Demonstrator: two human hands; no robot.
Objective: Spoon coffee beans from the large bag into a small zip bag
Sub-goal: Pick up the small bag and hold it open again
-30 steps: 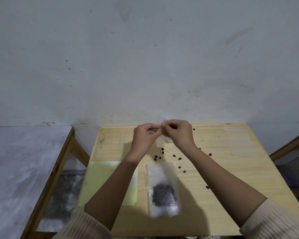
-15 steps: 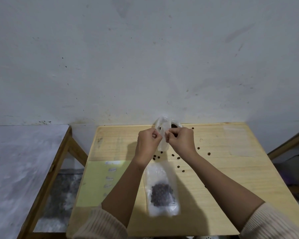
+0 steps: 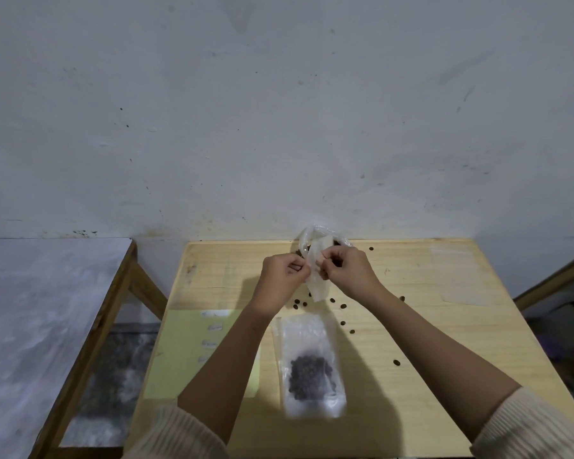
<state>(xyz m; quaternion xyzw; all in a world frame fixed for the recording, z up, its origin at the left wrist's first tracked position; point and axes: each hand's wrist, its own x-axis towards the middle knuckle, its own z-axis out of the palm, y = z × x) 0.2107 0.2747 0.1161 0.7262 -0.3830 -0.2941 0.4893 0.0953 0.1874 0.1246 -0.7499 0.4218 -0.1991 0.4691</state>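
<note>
While the left hand point(image 3: 284, 276) & right hand point(image 3: 348, 273) each pinch one side of the small zip bag point(image 3: 317, 286) near its top, the step looks like pulling the zip open, i.e. prep before any spooning. Both hands have fingers curled, tips nipping the film. The bag hangs between them just above the table point(image 3: 444, 342), centre of frame, lower end free. It looks empty, tho the film is cloudy so can't be sure.

Next move, my guess: part the mouth wide enough, keep it open w/ one hand, then fetch a spoon (none in view). The film is thin, so the lips may cling & need a firm pull apart.

Containers:
- The large bag point(image 3: 315, 235), crumpled clear plastic, sits right behind the hands at the table's far edge. A few dark beans show at its mouth, rest hidden.
- A filled zip bag point(image 3: 312, 329) lies flat at lower centre w/ a dark bean clump point(image 3: 312, 376) in its lower half. Zip state unclear.
- A spare flat bag point(image 3: 461, 276), right side of the table, looks empty.
- Loose beans point(image 3: 343, 306) lie scattered below & right of the hands.
</note>
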